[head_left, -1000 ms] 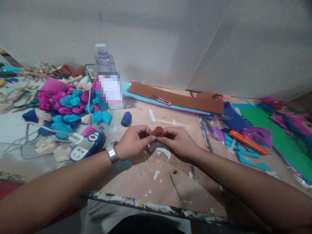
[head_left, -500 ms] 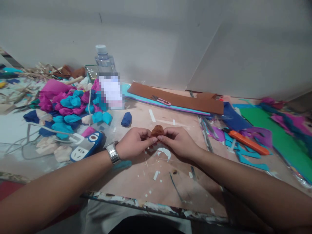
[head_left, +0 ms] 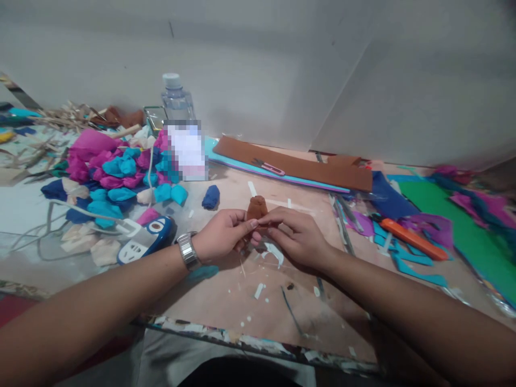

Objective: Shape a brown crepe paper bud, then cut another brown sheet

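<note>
A small gathered piece of brown crepe paper (head_left: 257, 208) is pinched above the middle of the table. My left hand (head_left: 226, 231), with a metal watch (head_left: 187, 251) on the wrist, closes its thumb and fingers on the piece's lower left side. My right hand (head_left: 298, 234) pinches its lower right edge, the fingertips of both hands meeting there. Just beyond them lies a dark blue crumpled paper piece (head_left: 210, 197). White paper scraps (head_left: 274, 252) are on the table below the hands.
At left is a heap of pink, blue and cream crumpled paper (head_left: 121, 166), with a corded power strip (head_left: 147, 239) before it. A bottle (head_left: 177, 99) and a blurred upright phone-like thing (head_left: 187, 150) stand behind. Brown sheets (head_left: 298, 161) lie at the back; an orange cutter (head_left: 413, 238) is right.
The brown piece now stands taller above my fingertips. My right hand's fingers have shifted left and over its lower edge, nearer my left thumb.
</note>
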{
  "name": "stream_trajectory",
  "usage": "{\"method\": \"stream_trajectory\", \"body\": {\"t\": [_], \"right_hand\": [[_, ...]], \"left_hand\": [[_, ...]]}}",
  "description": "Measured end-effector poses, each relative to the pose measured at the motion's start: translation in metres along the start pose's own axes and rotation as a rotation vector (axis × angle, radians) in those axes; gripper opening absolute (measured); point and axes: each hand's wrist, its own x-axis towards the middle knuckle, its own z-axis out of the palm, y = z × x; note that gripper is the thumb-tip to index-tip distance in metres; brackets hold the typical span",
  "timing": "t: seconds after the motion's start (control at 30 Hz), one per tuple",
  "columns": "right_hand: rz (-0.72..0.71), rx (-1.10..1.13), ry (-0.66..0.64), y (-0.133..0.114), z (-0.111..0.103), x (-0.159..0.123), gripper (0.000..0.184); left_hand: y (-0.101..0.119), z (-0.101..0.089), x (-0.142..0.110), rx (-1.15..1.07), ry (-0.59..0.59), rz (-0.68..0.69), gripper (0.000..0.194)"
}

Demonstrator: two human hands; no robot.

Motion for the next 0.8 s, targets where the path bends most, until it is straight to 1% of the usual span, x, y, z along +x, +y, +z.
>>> {"method": "stream_trajectory", "body": {"t": [0.1, 0.17, 0.37, 0.47, 0.53, 0.67, 0.8], "right_hand": [[-0.056, -0.014, 0.014, 0.000, -0.001, 0.002, 0.013], [-0.054, -0.014, 0.032, -0.001, -0.001, 0.003, 0.009], [-0.039, -0.042, 0.053, 0.000, 0.000, 0.002, 0.007], [0.003, -0.063, 0.063, 0.000, 0.001, 0.000, 0.004], [0.046, -0.038, 0.076, 0.000, 0.003, -0.001, 0.004], [0.136, 0.110, 0.082, 0.000, 0.006, -0.002, 0.014], [0.212, 0.248, 0.089, 0.000, 0.009, -0.002, 0.018]], "left_hand": [[-0.001, 0.000, 0.000, 0.000, -0.012, 0.007, 0.041], [-0.002, 0.001, 0.000, 0.002, -0.017, 0.010, 0.040], [-0.003, 0.002, -0.002, 0.045, -0.046, 0.026, 0.032], [-0.002, 0.002, -0.003, 0.094, -0.056, 0.047, 0.027], [-0.001, 0.001, -0.003, 0.116, -0.060, 0.064, 0.025], [-0.002, -0.001, -0.002, 0.167, -0.081, 0.106, 0.024], [-0.004, -0.002, -0.003, 0.226, -0.066, 0.132, 0.025]]}}
